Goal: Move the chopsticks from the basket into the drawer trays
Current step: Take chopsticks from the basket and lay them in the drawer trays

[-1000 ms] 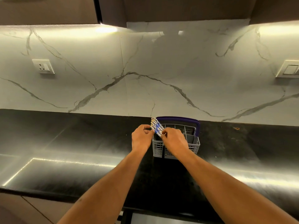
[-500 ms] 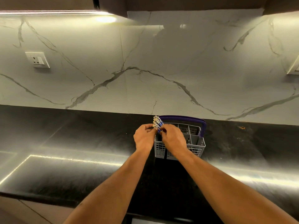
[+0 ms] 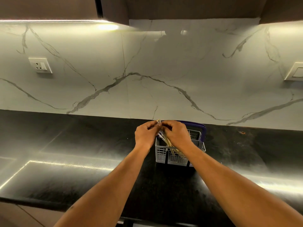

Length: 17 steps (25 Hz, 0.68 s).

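Fingers of both hands curl around the top of one bundle of chopsticks (image 3: pixel 170 145), and we see our left hand (image 3: pixel 146 134) gripping it from the left while our right hand (image 3: pixel 176 133) closes on it from the right, knuckles nearly touching above the bundle. Only a sliver of the patterned upper ends shows between the two fists; the pale wooden shafts slant down and to the right, their lower ends inside the front left compartment of the grey basket (image 3: pixel 165 155). That basket sits on the black countertop (image 3: pixel 82 145), close to the back edge, with its purple handle (image 3: pixel 202 130) arching over the far right side. We cannot tell how many sticks are in the bundle, as our hands cover most of it. Behind the basket rises the white marble backsplash (image 3: pixel 147 71) with grey veins, a wall socket (image 3: pixel 40 65) on its left and a switch plate (image 3: pixel 295 72) at its right edge. Light strips under the dark upper cabinets (image 3: pixel 188 9) reflect as bright bands on the counter.
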Tool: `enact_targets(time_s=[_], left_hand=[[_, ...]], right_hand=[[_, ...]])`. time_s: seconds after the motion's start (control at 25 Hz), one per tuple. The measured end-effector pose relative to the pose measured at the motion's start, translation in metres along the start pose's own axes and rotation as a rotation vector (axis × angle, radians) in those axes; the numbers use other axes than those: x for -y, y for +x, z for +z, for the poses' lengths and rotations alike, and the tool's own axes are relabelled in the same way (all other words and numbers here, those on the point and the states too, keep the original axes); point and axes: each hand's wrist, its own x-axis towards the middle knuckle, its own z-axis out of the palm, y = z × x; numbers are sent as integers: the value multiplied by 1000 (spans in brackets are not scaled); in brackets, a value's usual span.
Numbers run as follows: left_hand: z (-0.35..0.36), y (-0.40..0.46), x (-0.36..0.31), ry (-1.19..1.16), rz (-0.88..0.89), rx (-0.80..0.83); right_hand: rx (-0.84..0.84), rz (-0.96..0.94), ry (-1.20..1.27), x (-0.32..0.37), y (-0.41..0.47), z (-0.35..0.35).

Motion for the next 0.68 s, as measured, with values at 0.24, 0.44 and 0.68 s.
enact_targets(time_s=[0.24, 0.44, 0.68], left_hand=[[1, -3, -43, 65, 132, 29], [-2, -8, -91, 156, 308, 50], [-1, -15, -134, 84, 341, 103]], right_hand=[[-82, -52, 86, 25, 5, -25], [-103, 7, 113, 39, 7, -46], [-52, 136, 208, 40, -13, -56]])
